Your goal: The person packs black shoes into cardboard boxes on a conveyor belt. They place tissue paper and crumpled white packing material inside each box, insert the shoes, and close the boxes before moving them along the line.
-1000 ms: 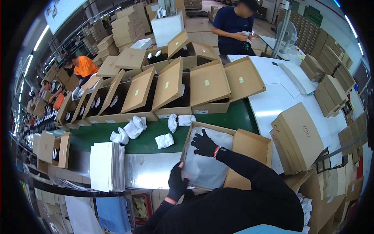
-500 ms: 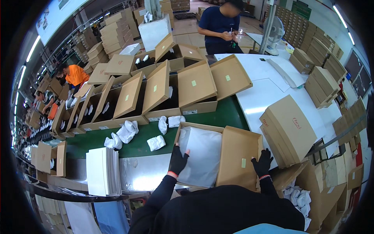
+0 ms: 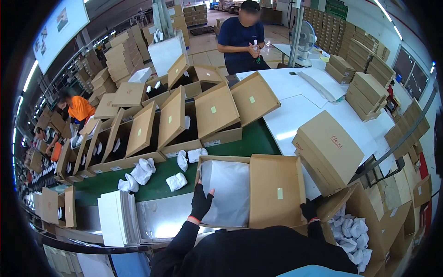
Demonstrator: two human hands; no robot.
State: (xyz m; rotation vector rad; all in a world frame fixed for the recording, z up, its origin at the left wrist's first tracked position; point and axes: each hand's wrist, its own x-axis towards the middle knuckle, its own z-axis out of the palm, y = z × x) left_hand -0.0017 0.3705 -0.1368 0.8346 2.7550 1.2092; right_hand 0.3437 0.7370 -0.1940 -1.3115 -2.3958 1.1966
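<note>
The two hands are apart, at opposite sides of an open cardboard box [image 3: 226, 158]. The box sits at the near side of a green worktop [image 3: 258, 145], in front of the person's body. The left hand [image 3: 200, 203], in a black glove with the thumb tip bare, lies over the box's left wall, thumb toward the white sheet [image 3: 226, 191] inside. The right hand [image 3: 309, 211], also black-gloved, is at the right edge of the opened lid [image 3: 265, 177], which bears a pale green label [image 3: 280, 194]. Grip cannot be determined for either hand. White wrapped bundles [image 3: 143, 171] lie left of the box; a large carton [image 3: 385, 224] at right contains crumpled white paper [image 3: 353, 233].
</note>
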